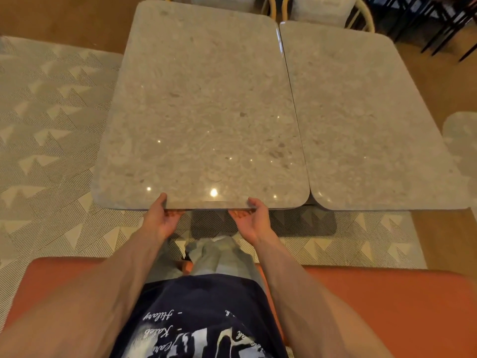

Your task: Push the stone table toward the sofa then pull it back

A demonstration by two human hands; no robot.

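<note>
Looking down from the head view, a seated person grips the near edge of the stone desk (201, 112) with both hands. The left hand (161, 218) has its thumb laid on the polished top near the near-left corner, while its fingers (173, 214) curl under the rim, palm turned upward, so the edge is pinched between thumb and fingers. The right hand (251, 218) mirrors it farther right on the same edge: thumb on top, fingers (238, 215) hooked beneath. Both forearms reach forward from the lower corners of the frame.

The stone desk stands on a patterned rug (46, 125), directly ahead of the person's knees, its near edge close to the orange sofa (374, 293) on which the person sits. A second stone desk (361, 125) of the same speckled material lies just beside it on the right, their long edges almost touching. Pale cushioned chairs (322, 9) with light curved frames stand beyond the far ends.
</note>
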